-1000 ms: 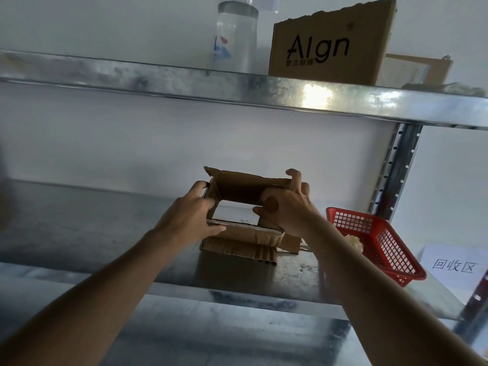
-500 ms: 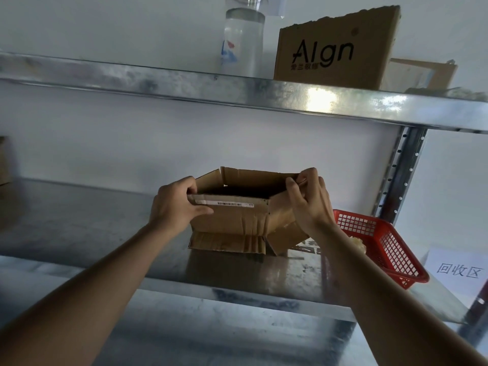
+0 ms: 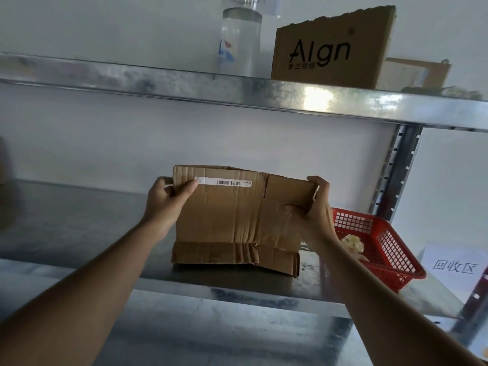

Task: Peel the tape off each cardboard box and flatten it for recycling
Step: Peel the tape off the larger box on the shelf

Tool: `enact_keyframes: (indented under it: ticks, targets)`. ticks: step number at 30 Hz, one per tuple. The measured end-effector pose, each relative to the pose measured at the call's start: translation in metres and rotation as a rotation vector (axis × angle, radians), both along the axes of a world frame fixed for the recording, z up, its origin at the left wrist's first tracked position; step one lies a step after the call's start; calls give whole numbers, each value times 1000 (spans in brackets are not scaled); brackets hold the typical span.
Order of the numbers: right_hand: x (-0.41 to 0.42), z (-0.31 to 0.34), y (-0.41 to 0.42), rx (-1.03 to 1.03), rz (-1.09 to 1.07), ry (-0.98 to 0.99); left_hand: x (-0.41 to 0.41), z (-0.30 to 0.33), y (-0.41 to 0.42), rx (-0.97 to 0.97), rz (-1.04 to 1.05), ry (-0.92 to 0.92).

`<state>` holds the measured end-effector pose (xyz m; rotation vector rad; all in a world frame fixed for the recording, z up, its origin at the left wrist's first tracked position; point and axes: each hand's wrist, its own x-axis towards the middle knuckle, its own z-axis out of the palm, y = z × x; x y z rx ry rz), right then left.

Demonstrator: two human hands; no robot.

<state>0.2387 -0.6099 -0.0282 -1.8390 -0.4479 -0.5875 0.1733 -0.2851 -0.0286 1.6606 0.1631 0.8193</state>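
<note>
A brown, creased corrugated cardboard box [image 3: 232, 215], pressed nearly flat, stands upright on its lower edge on the grey metal shelf [image 3: 79, 228]. Its broad face is turned toward the camera, marked with vertical wrinkles and fold lines. A narrow white barcode label [image 3: 223, 182] runs along the top left of that face. The bottom flaps [image 3: 232, 256] fold forward and lie on the shelf. The left hand [image 3: 166, 199] grips the upper left corner, thumb on the label's end; the right hand [image 3: 314, 207] grips the right edge, fingers curled over the top.
</note>
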Motion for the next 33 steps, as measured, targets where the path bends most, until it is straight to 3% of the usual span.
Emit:
enact_keyframes:
  ticks: [4,10,15,19,21,23,27,30,33]
  targets:
    - [3,-3,2,48,-11,-26,5,-27,-2,38,-239,214]
    - [11,-7,10,52,-84,-43,14,-34,-4,172,-34,93]
    - [16,-34,7,-492,13,235,21,-30,-4,241,140,108]
    - [17,-35,8,-602,-66,208,28,-26,-4,221,222,154]
    - [17,-26,8,-568,-112,194,32,-19,1,126,144,220]
    - [18,-17,7,-460,-148,189,29,-13,10,66,-61,321]
    - [22,-6,5,-415,-197,172,26,-17,12,377,-310,444]
    - [23,-10,11,-570,-213,214,29,-26,3,647,-195,527]
    - [20,-27,15,-730,-221,304,27,-33,-6,931,-123,739]
